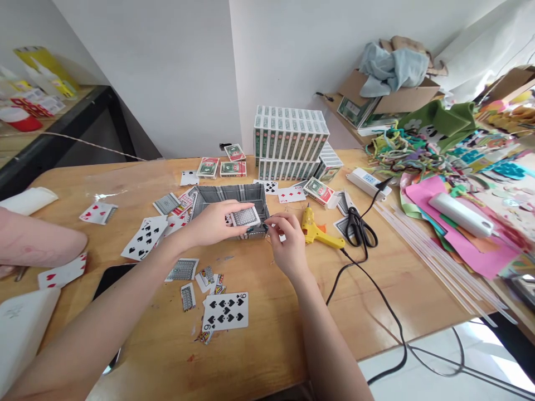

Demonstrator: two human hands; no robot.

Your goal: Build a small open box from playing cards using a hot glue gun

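Note:
My left hand [213, 224] is closed on a small piece of playing card [246, 216], its grey patterned back facing up, above the front edge of an open box [225, 192] covered in grey cards. At the box's front right corner is my right hand [286, 236], thumb and fingertips pinched together; what they hold, if anything, is too small to name. A yellow glue gun [320, 231] lies just right of this hand. A nine of spades card [225, 311] lies face up in front, beside cut card pieces [205, 278].
Stacked card packs [290, 136] stand behind the box. Black scissors [360, 228], a power strip [368, 182], cables and clear glue sticks [434, 256] lie right. Loose cards and a dark phone [112, 278] are left. Another person's arm [42, 236] reaches in at far left.

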